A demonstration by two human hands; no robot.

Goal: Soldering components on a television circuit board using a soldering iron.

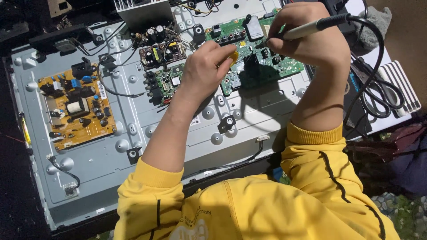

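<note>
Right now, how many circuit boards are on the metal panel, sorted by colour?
Green boards: 2, the large green board under both hands and a small green board.
Orange-brown board: 1.
Dark board: 1.
Total: 4.

Both hands raised — each grip closed.
</note>
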